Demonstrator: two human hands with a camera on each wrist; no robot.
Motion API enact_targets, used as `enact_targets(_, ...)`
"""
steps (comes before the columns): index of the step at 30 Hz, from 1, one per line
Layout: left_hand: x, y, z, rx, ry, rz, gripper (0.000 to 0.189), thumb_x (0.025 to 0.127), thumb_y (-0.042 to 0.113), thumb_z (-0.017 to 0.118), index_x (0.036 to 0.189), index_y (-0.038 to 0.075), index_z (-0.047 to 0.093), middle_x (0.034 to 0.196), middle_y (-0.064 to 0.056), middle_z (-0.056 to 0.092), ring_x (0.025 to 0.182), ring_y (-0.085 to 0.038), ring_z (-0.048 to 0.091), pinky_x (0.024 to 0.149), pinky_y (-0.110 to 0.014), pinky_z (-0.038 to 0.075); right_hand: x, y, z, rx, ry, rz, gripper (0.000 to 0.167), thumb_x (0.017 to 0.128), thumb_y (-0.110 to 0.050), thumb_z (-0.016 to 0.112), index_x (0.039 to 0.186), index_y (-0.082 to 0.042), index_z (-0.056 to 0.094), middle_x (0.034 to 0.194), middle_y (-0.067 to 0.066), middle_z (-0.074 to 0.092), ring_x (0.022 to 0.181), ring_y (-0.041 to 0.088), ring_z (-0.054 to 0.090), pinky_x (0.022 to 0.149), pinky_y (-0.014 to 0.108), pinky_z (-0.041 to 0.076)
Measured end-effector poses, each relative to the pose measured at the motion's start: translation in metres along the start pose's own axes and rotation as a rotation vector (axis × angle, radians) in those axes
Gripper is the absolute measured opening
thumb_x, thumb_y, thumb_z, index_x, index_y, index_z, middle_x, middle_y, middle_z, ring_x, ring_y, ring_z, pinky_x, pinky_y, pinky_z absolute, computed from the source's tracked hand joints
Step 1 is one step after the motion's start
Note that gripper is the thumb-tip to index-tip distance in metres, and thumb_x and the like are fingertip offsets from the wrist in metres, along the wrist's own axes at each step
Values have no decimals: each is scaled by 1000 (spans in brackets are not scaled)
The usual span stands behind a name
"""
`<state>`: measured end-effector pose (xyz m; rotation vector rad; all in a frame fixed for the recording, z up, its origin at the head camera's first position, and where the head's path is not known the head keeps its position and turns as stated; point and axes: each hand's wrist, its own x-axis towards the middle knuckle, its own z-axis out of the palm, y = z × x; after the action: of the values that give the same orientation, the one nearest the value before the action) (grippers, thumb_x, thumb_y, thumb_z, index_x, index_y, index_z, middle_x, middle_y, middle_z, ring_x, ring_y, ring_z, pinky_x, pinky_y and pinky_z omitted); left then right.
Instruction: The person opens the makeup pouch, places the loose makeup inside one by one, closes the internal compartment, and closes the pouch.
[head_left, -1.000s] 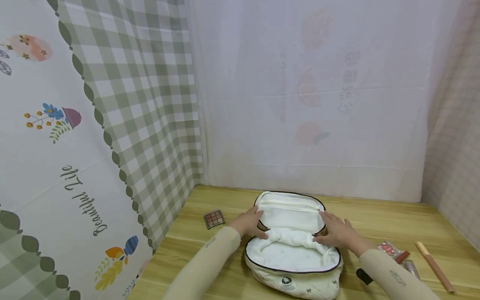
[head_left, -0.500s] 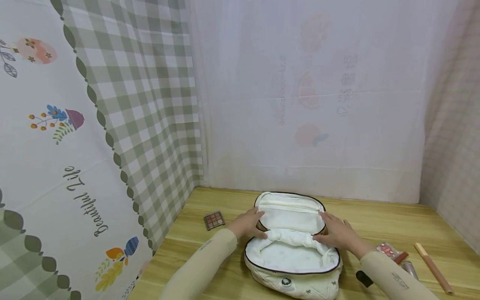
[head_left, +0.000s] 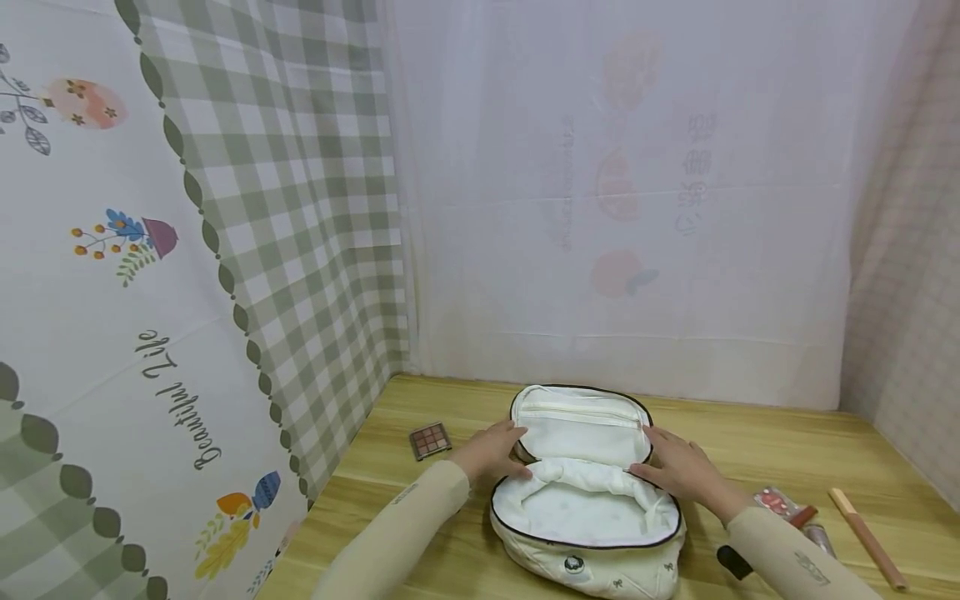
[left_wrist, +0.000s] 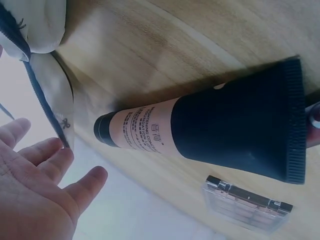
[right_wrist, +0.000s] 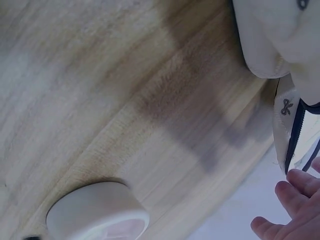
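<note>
I judge the quilted cream bag (head_left: 611,575) light, soft and apt to sag, best taken by its dark rim (head_left: 588,547). It sits on the tabletop (head_left: 472,567), lid (head_left: 581,440) folded back, white lining (head_left: 573,517) showing. My left hand (head_left: 491,452) and right hand (head_left: 688,477) touch the lid's sides, fingers loosely spread, gripping nothing.

The right hand (right_wrist: 297,212) touched the bow-printed zippered bag (right_wrist: 265,42); a rounded white container (right_wrist: 90,212) sat on the wood-grain table (right_wrist: 100,115).
</note>
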<state>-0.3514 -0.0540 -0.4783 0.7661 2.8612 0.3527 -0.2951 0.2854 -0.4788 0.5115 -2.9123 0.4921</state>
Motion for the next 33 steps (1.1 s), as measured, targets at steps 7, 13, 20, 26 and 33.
enact_targets(7, -5, 1, -2, -25, -10, -17, 81, 86, 52, 73, 152, 16, 42, 157, -10, 35, 143, -27, 33, 113, -45, 30, -2, 0, -1, 44, 16, -17, 81, 91, -39, 70, 138, 19, 41, 132, 42, 47, 119, 57, 48, 93, 66, 40)
enact_targets(13, -9, 0, -2, -15, -14, -13, 81, 86, 52, 73, 152, 15, 42, 156, -10, 36, 143, -27, 34, 113, -44, 30, -6, 0, -6, 65, 21, 2, 80, 91, -39, 71, 138, 18, 41, 131, 42, 47, 118, 57, 48, 92, 66, 41)
enact_targets(20, -11, -2, -2, 9, -20, 13, 80, 86, 53, 72, 150, 13, 44, 155, -7, 38, 142, -23, 35, 112, -38, 32, -15, 0, -13, 73, 61, 6, 72, 92, -37, 71, 137, 14, 47, 128, 39, 52, 115, 55, 52, 90, 64, 43)
enact_targets(26, -13, -6, -2, 39, -28, 56, 78, 88, 53, 70, 149, 12, 45, 155, -7, 39, 142, -22, 36, 112, -36, 32, -24, 1, -23, 72, 68, 16, 70, 92, -36, 70, 136, 14, 48, 127, 39, 52, 112, 54, 54, 88, 63, 45)
enact_targets(33, -22, -1, -5, 40, -63, 104, 74, 87, 48, 74, 147, 14, 48, 153, -4, 42, 140, -20, 39, 111, -34, 33, -34, 14, -32, 51, 85, 21, 68, 93, -34, 70, 135, 15, 48, 126, 41, 51, 112, 56, 52, 87, 64, 44)
